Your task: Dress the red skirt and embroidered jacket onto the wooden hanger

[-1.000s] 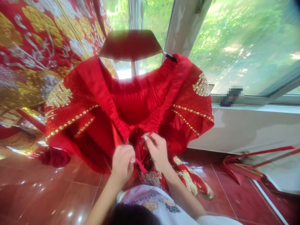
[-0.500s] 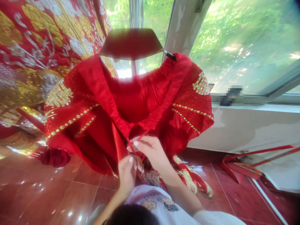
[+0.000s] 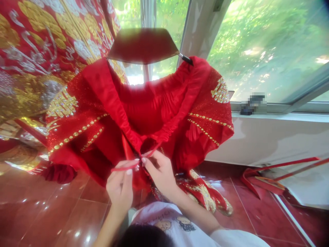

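Observation:
A red skirt [image 3: 154,106] with a gathered waistband, gold beading and gold emblems hangs from a hanger in front of me. A thin red drawstring [image 3: 126,168] comes out at the front of its waistband. My left hand [image 3: 120,185] pinches the drawstring, and a length of it lies across the fingers. Close beside it, my right hand [image 3: 159,173] pinches the string where it crosses just below the waistband. The fingertips of both hands almost meet, and the exact crossing of the string between them is too small to make out.
A red garment with gold and silver embroidery [image 3: 51,41] hangs at the left. Behind stand windows, with a sill [image 3: 277,116] at the right. A red dustpan [image 3: 269,183] lies on the tiled floor [image 3: 84,212] by the wall. A dark red board [image 3: 144,46] shows above the skirt.
My left hand has moved up and left from below the right hand, and now has a length of drawstring across its fingers. My right hand has shifted slightly, still pinching.

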Action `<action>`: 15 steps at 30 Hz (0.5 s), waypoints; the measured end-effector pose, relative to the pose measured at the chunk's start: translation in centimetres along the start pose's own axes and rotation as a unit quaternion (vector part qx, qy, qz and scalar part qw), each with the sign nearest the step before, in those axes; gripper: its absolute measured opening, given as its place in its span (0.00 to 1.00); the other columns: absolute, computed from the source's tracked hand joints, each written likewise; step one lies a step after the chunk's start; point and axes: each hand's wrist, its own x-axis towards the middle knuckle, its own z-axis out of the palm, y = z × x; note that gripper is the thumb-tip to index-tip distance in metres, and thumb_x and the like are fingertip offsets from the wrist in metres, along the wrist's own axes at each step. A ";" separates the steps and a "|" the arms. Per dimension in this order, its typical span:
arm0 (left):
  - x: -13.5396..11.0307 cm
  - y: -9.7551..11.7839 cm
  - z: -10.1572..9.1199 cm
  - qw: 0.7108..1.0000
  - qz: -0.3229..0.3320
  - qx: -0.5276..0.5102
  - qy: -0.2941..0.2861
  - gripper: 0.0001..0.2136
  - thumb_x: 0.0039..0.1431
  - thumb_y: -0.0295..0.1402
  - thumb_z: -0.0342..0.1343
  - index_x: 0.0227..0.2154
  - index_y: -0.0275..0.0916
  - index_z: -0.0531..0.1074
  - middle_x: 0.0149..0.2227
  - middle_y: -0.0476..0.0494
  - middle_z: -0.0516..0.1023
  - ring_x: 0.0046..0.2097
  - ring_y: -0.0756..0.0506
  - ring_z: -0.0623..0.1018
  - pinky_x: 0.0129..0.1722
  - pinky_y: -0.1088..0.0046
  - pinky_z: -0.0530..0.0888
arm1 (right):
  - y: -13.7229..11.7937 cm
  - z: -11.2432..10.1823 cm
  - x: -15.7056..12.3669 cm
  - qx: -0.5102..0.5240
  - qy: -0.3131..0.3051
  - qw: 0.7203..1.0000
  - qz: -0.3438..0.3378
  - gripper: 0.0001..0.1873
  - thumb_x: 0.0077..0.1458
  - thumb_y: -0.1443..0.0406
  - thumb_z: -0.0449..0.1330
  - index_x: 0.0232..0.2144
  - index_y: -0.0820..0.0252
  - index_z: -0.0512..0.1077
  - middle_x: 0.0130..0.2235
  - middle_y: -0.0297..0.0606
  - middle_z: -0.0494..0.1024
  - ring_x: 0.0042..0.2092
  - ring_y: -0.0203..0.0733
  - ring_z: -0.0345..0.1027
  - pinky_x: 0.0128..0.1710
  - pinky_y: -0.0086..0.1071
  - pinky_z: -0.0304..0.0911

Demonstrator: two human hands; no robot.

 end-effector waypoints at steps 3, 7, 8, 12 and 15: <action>1.9 1.4 0.3 0.980 0.155 0.122 -0.029 0.11 0.55 0.22 0.59 0.40 0.41 0.79 0.34 0.46 0.75 0.34 0.52 0.75 0.33 0.79 0.73 | -0.1 0.2 -0.2 -0.037 -0.008 0.999 -0.037 0.08 0.56 0.66 0.54 0.29 0.64 0.71 0.28 0.35 0.75 0.29 0.31 0.67 0.31 0.24 0.63; 3.5 1.9 1.9 0.992 0.073 0.107 0.001 0.05 0.51 0.24 0.63 0.31 0.38 0.76 0.30 0.50 0.71 0.31 0.53 0.73 0.31 0.79 0.73 | -0.2 0.1 -0.3 -0.050 -0.007 0.998 -0.045 0.09 0.57 0.66 0.53 0.27 0.63 0.69 0.26 0.33 0.72 0.27 0.30 0.64 0.28 0.23 0.60; 3.6 1.8 2.3 0.997 0.022 0.071 0.014 0.05 0.51 0.25 0.64 0.29 0.38 0.73 0.29 0.51 0.71 0.30 0.53 0.74 0.31 0.79 0.73 | -0.1 0.0 -0.2 -0.049 -0.009 0.998 -0.044 0.09 0.57 0.66 0.53 0.27 0.63 0.68 0.26 0.33 0.72 0.27 0.30 0.63 0.28 0.22 0.59; 3.5 2.0 3.0 0.977 -0.180 -0.111 0.011 0.11 0.52 0.30 0.62 0.30 0.38 0.62 0.31 0.50 0.73 0.34 0.50 0.78 0.33 0.76 0.76 | 0.1 -0.1 0.0 -0.047 -0.017 0.998 -0.039 0.09 0.57 0.65 0.53 0.27 0.63 0.68 0.25 0.32 0.70 0.26 0.29 0.60 0.27 0.22 0.58; 3.7 2.0 2.8 0.946 -0.261 -0.192 -0.020 0.12 0.53 0.32 0.62 0.31 0.38 0.62 0.30 0.49 0.75 0.32 0.49 0.79 0.33 0.75 0.76 | 0.2 0.0 0.0 -0.039 -0.032 0.998 -0.031 0.08 0.57 0.65 0.53 0.29 0.63 0.69 0.25 0.33 0.70 0.26 0.29 0.60 0.27 0.23 0.58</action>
